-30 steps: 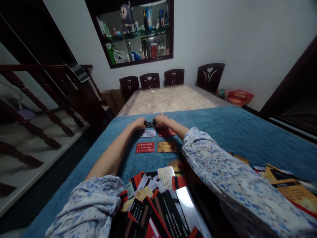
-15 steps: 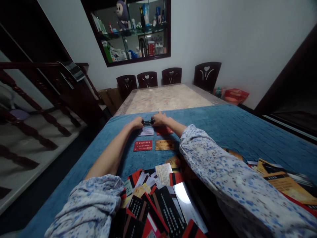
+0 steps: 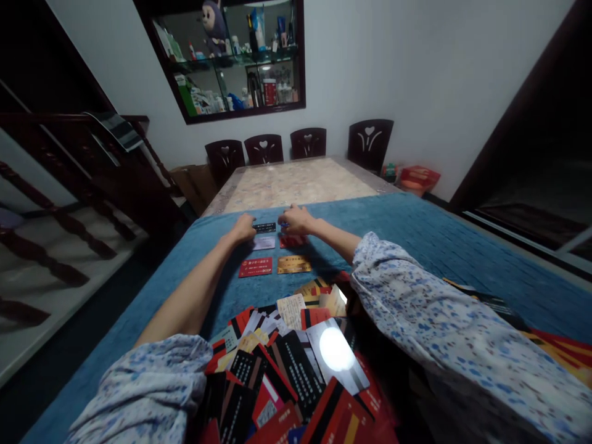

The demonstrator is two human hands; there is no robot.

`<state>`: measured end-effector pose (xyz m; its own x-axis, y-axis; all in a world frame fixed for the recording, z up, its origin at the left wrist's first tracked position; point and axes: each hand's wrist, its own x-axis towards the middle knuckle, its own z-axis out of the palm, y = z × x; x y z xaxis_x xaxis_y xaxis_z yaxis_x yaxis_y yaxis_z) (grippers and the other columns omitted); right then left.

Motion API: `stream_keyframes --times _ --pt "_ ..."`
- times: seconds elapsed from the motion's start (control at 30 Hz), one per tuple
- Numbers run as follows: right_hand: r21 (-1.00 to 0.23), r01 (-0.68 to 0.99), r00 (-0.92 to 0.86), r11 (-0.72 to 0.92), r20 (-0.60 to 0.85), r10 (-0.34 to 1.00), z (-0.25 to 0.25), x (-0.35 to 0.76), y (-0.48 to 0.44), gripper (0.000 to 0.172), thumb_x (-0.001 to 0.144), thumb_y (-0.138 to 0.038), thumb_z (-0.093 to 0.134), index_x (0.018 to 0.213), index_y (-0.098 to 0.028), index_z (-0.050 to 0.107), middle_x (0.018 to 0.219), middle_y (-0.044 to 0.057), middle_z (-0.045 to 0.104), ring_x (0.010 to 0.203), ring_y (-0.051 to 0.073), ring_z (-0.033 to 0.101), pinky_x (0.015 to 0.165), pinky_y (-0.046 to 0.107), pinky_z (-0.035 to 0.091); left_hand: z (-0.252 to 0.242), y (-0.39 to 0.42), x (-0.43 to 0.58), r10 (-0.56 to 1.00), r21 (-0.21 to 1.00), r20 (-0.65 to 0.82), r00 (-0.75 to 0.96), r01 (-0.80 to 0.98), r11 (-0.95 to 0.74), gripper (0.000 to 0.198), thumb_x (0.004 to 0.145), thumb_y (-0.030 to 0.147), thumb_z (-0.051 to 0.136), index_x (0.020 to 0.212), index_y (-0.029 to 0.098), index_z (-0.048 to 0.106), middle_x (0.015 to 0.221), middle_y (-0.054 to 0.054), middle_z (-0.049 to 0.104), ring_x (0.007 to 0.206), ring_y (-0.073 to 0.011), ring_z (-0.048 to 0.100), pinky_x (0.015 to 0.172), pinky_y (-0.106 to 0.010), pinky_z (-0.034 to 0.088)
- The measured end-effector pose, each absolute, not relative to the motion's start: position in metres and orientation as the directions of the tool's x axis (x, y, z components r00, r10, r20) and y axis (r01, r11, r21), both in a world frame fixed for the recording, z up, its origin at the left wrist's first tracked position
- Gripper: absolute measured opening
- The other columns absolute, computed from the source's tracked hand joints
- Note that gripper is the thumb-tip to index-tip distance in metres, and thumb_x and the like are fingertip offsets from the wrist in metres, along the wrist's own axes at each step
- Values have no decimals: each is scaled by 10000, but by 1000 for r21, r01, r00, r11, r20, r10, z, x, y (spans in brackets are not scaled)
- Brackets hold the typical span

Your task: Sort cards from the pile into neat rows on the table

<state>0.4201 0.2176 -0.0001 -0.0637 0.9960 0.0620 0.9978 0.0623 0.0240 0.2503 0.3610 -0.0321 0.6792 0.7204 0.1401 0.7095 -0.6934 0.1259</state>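
Note:
Toward the far part of the blue cloth, my left hand [image 3: 243,228] has its fingers curled at the left end of a black card [image 3: 265,227] lying flat. Just right of that card, my right hand [image 3: 296,220] is closed with its fingertips down on a blue card [image 3: 283,227], mostly hidden by the fingers. Nearer me lie a pale lilac card [image 3: 263,243] and a red card [image 3: 291,241], the latter partly under my right hand. Below them are a red card with printed text [image 3: 256,267] and a gold card [image 3: 294,264], laid out in two columns.
A heap of mixed cards [image 3: 296,364] covers the cloth close to me. More cards [image 3: 490,302] lie at the right, partly behind my sleeve. The blue cloth [image 3: 398,234] covers the near part of the table [image 3: 296,179]. Dark chairs [image 3: 309,143] stand beyond.
My right hand has left the black card and shifted to its right, where a blue card now shows under the fingers. My left hand stays by the black card. The view has turned slightly right.

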Motion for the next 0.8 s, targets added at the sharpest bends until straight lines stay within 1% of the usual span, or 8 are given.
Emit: stream_keyframes --times 0.1,0.2,0.37,0.47,0.6,0.8 --pt "30 997 -77 75 68 995 3 423 205 399 874 -315 549 1244 -248 685 1323 114 628 1246 340 461 905 417 380 -31 347 254 755 100 166 634 751 -653 484 695 75 526 1156 126 663 1225 -156 625 1156 -288 580 1000 -392 474" --pt "24 997 -77 76 76 994 4 427 193 387 870 -310 553 1229 -262 691 1304 110 635 1235 334 465 901 407 365 -28 327 258 746 85 200 635 747 -659 471 741 98 520 1190 132 662 1261 -143 610 1189 -271 559 1025 -380 458" --pt "-7 996 -91 91 84 992 1 431 168 350 873 -308 548 1177 -260 714 1240 117 663 1190 334 471 896 419 351 -25 290 256 670 84 224 708 671 -737 360 801 173 513 1103 160 711 1189 -113 640 1134 -264 574 1008 -380 467" --pt "-34 994 -98 101 80 992 1 430 147 321 888 -292 538 1149 -244 718 1223 117 671 1177 329 461 866 405 357 -25 269 251 625 102 232 745 621 -777 370 816 213 523 1132 158 708 1207 -116 633 1125 -262 580 1004 -381 470" --pt "-69 993 -95 100 81 992 2 421 118 277 905 -291 544 1109 -229 722 1195 99 687 1158 308 460 837 379 355 -23 245 239 594 129 219 774 581 -804 345 828 203 518 1101 158 724 1174 -117 647 1082 -249 612 978 -373 482" --pt "-124 982 -134 142 69 989 0 403 84 242 904 -308 578 1085 -244 726 1155 92 699 1121 294 479 835 367 356 -13 207 224 550 159 157 821 528 -834 265 819 192 566 994 172 763 1042 -89 689 935 -213 654 871 -302 506"
